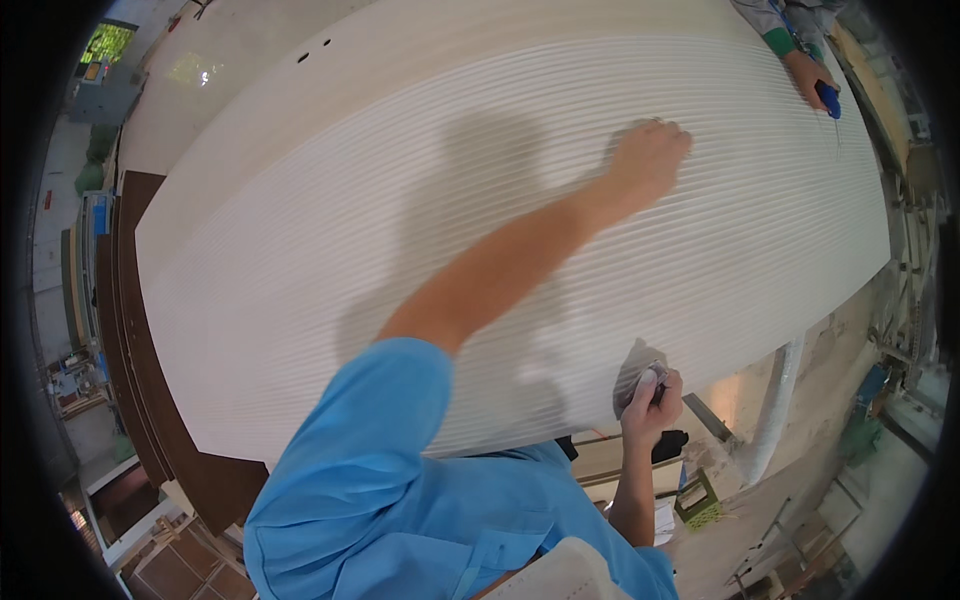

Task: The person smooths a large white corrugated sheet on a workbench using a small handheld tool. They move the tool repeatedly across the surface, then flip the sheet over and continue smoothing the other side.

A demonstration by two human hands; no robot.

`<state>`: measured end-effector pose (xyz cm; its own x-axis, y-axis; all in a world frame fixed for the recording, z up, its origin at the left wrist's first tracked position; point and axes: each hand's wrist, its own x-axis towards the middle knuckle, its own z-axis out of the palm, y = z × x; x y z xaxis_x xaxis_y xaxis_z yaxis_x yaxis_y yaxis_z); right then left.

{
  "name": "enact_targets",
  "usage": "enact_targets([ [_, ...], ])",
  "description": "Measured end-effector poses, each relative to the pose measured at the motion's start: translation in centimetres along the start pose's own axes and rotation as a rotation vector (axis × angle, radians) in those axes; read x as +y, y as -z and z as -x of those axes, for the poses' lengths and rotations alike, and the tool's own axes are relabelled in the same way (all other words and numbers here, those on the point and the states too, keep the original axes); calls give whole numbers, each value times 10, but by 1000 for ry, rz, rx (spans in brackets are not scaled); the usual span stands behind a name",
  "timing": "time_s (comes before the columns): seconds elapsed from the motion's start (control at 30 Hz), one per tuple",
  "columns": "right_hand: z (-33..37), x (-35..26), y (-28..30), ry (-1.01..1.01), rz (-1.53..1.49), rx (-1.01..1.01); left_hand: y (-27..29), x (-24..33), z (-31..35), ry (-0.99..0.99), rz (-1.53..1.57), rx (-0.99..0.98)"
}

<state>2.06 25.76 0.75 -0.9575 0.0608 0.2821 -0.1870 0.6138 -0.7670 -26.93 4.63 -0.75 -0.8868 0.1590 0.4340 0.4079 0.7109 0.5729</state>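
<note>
A large white panel (pixel 300 300) with long parallel grooves lies before me. My left hand (pixel 650 160) is stretched across it toward the far right, its fingers curled down at the grooved surface; whatever they hold is hidden. Near the panel's front edge, my right hand (pixel 655 400) grips a small, crumpled grey-brown piece (pixel 655 377) between thumb and fingers. Its exact kind is not clear. At the far right corner, another person's hand (pixel 808 75), below a green cuff, holds a blue-handled tool (pixel 828 98) with a thin tip at the panel.
Dark brown boards (pixel 140 350) stick out from under the panel's left end. Beyond the near right edge stand a translucent upright roll (pixel 778 410) and a green frame-like object (pixel 697 500) below. Two small dark holes (pixel 315 50) show in the panel's smooth far margin.
</note>
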Motion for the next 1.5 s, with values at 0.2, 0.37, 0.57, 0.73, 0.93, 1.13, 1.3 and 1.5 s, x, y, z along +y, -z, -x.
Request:
enact_targets([
  [0.2,2,-8,0,-127,-166,-14,142,-44,118,239,-38,-47],
  [0.37,-3,-8,-2,16,-36,18,90,-41,74,78,-112,-33],
  [0.57,2,-10,0,-151,-140,-6,53,-25,35,-139,-104,53],
  [0.73,-2,-13,-1,-81,-92,-64,175,-70,151,176,-341,-146],
  [0.93,-8,-13,-3,89,-37,5,48,-8,12,2,-81,-13],
  [1.13,0,-10,2,-114,-93,2,88,-34,44,156,-23,43],
  [1.3,-2,-10,0,-11,-79,-57,126,-72,115,185,-203,-55],
  [1.5,-4,-13,3,45,-3,-69,34,-36,10,40,-136,-39],
])
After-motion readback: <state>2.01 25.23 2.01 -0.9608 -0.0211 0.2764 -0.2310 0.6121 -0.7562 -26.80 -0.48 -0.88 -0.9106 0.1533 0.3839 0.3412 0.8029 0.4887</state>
